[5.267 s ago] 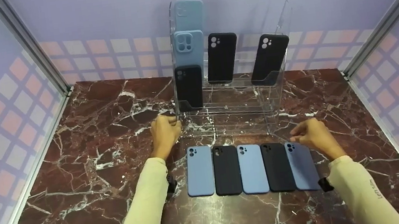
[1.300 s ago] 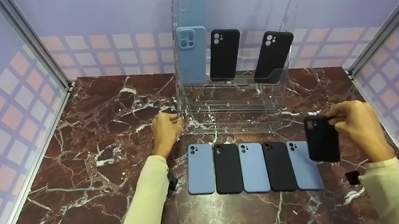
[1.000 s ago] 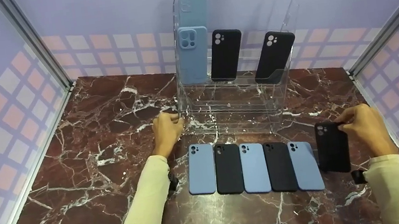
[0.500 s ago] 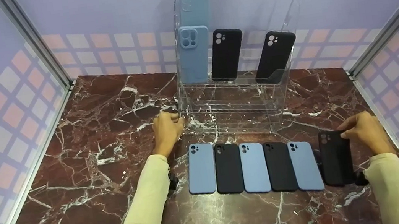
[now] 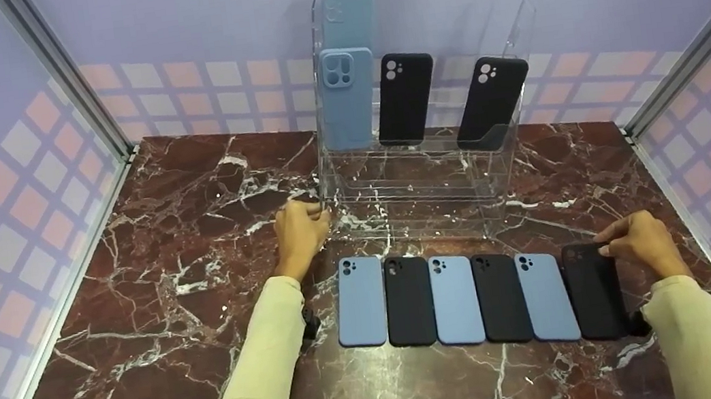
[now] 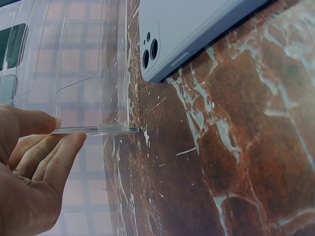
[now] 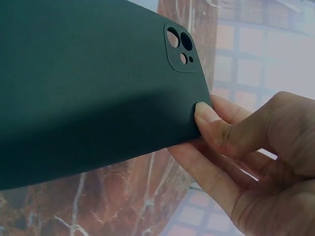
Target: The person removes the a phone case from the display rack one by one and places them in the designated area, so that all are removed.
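My right hand (image 5: 643, 245) pinches the top right corner of a black phone case (image 5: 596, 291) at the right end of a row on the table. In the right wrist view the thumb (image 7: 209, 115) lies on the case's back, beside the camera cutouts, with fingers underneath; the case looks tilted. My left hand (image 5: 300, 234) grips the side edge of a clear acrylic display stand (image 6: 118, 130) between thumb and fingers. Left of the held case lie two more black cases and several blue ones, the nearest a blue case (image 5: 548, 298).
Upper tiers of the stand bear two light blue cases, one a blue case (image 5: 348, 114) with a large camera frame, plus a black case (image 5: 406, 98) and another black case (image 5: 492, 99). Purple panels (image 5: 221, 11) enclose the marble-patterned table (image 5: 160, 335) at the back and sides.
The black case from the stand's lower left pocket is gone from there. My right hand has carried a black case to the row's right end and lowered it. My left hand stays put.
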Motion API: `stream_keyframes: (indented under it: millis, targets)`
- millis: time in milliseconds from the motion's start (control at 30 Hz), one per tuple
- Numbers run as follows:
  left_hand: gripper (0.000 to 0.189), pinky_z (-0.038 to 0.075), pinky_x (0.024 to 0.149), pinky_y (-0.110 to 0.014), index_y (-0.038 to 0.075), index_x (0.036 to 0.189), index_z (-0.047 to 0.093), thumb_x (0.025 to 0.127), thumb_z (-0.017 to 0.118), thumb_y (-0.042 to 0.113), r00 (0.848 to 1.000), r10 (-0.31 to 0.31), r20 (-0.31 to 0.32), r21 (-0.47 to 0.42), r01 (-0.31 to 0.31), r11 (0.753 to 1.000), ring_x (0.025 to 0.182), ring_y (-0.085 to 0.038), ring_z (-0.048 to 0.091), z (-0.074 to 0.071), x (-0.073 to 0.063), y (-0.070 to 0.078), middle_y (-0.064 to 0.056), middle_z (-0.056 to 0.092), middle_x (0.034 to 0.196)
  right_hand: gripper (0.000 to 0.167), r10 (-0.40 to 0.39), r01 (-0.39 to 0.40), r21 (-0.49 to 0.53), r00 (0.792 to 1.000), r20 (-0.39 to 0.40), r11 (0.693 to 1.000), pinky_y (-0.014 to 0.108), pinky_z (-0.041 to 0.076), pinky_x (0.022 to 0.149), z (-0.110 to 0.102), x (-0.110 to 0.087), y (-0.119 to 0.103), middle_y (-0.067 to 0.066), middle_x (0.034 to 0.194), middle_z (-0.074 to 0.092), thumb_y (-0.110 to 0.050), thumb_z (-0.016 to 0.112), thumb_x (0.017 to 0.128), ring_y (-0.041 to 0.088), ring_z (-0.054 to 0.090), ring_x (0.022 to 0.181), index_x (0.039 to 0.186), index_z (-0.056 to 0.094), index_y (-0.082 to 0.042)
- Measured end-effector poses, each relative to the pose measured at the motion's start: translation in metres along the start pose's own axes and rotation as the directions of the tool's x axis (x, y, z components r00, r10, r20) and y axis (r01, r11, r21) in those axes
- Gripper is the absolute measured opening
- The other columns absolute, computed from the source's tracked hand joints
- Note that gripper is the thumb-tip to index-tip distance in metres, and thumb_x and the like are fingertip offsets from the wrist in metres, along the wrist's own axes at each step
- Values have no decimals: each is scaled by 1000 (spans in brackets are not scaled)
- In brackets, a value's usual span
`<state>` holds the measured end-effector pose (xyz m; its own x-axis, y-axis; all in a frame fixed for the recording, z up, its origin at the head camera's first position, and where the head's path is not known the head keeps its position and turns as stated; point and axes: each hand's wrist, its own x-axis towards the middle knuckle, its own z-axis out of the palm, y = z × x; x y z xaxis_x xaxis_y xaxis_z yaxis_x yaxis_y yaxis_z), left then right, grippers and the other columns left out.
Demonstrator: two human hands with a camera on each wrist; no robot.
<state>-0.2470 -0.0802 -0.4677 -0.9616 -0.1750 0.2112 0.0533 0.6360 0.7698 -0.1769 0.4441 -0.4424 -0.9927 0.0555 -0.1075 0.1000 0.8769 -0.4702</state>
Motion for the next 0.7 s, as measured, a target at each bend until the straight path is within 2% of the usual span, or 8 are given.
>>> stream_keyframes:
  millis: [167,233,400,567,700]
  targets:
    - [18,51,96,-48,4,101,80,85,76,10,1000,-11,-1,3,11,1000,99,-35,72,1,0,0,-9,78,92,20,25,-26,12,999,28,1000,58,52,78,5,1,4,36,111,67,-8,78,83,50,64,95,99,78,5]
    - [18,50,97,-48,4,102,80,85,76,10,1000,-18,4,4,18,1000,99,-35,72,0,0,0,-9,78,93,20,35,-35,22,999,31,999,56,52,79,6,2,5,38,114,65,-7,77,84,49,64,95,99,77,5]
    - [19,50,98,-49,2,103,79,86,75,10,1000,-18,9,-1,18,1000,98,-34,73,0,0,0,-10,77,92,19,60,-63,59,997,45,996,45,53,74,9,1,5,37,114,65,-6,75,85,38,67,88,99,77,6]
    - [16,52,95,-48,2,99,80,85,76,8,1000,-5,-13,-2,5,1000,95,-34,74,1,0,-1,-11,77,90,20,72,-77,78,996,58,994,40,54,69,10,0,5,37,115,65,-6,75,86,32,68,83,101,76,7]
    - [16,51,95,-48,3,99,80,85,76,8,1000,-6,-10,2,6,1000,95,-33,74,2,0,0,-10,77,90,20,69,-74,73,996,62,995,49,55,77,10,0,5,37,116,65,-7,75,86,39,68,88,101,76,6]
